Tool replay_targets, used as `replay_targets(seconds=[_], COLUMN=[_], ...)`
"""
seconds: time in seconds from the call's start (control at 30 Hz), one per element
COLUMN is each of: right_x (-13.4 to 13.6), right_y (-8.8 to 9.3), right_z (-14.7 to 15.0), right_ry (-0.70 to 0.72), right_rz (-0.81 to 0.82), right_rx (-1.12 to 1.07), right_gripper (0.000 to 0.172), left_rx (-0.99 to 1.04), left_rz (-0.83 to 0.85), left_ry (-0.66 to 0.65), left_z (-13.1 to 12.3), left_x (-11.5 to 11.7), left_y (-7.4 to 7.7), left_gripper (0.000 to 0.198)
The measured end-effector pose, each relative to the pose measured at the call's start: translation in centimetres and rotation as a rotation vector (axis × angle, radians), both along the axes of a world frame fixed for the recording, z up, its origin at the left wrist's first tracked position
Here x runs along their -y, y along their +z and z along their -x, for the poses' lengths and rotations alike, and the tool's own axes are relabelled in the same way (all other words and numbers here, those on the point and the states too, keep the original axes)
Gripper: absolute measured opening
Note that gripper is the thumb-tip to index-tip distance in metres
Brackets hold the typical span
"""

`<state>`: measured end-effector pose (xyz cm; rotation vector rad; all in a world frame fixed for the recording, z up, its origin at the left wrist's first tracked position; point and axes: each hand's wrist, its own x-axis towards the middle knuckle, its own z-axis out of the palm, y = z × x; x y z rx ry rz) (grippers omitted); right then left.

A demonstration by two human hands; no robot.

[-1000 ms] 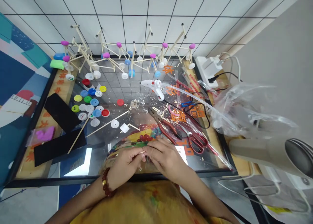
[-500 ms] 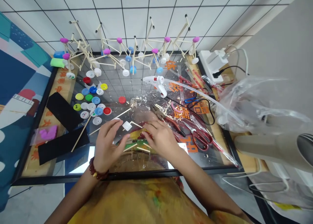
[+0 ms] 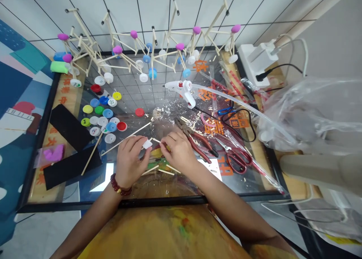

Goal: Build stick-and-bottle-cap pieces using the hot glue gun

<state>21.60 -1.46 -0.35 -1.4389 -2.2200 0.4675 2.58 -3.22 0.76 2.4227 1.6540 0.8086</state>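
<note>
My left hand [image 3: 129,161] rests on the glass table top [image 3: 169,183], fingers curled, its fingertips pinching a small white square piece [image 3: 147,144]. My right hand [image 3: 177,150] lies just to the right of it, fingers bent and pinched on a thin wooden stick [image 3: 156,140] that joins the white piece. Short loose sticks [image 3: 165,172] lie on the glass just below both hands. A bead bracelet [image 3: 120,186] circles my left wrist.
Red-handled pliers [image 3: 198,139] and red scissors [image 3: 236,158] lie right of my hands. A white glue gun [image 3: 182,90] sits further back. Several coloured bottle caps [image 3: 103,114] lie at left, stick-and-cap models [image 3: 147,55] along the back, a plastic bag [image 3: 311,112] at right.
Both hands moved from the table's near edge forward onto the glass. They left short sticks on the glass and closed on the white square piece and its stick. The view tilted down.
</note>
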Motion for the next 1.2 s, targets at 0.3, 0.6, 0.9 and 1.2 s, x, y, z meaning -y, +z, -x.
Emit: replay_targets(seconds=[0.3,0.6,0.9,1.2], right_x=[0.04,0.26,0.06,0.16], right_y=[0.06,-0.67,-0.52,-0.67], right_z=[-0.13,-0.12,-0.09,-0.37], right_ry=[-0.001,0.001,0.019,0.005], right_rz=[-0.019,-0.034,-0.037,-0.055], right_rx=[-0.055,-0.050,-0.020,-0.028], right_gripper=[0.017,0.020,0.019,0.019], left_rx=[-0.045,-0.035,-0.020,-0.015], left_rz=[-0.019,-0.022,-0.036,-0.014], left_ry=[0.033,0.038,0.031,0.057], left_z=[-0.21,-0.46,-0.49,-0.47], left_x=[0.08,0.19,0.12,0.30], left_y=[0.03,-0.08,-0.25,-0.42], left_gripper=[0.028,0.026,0.026,0.033])
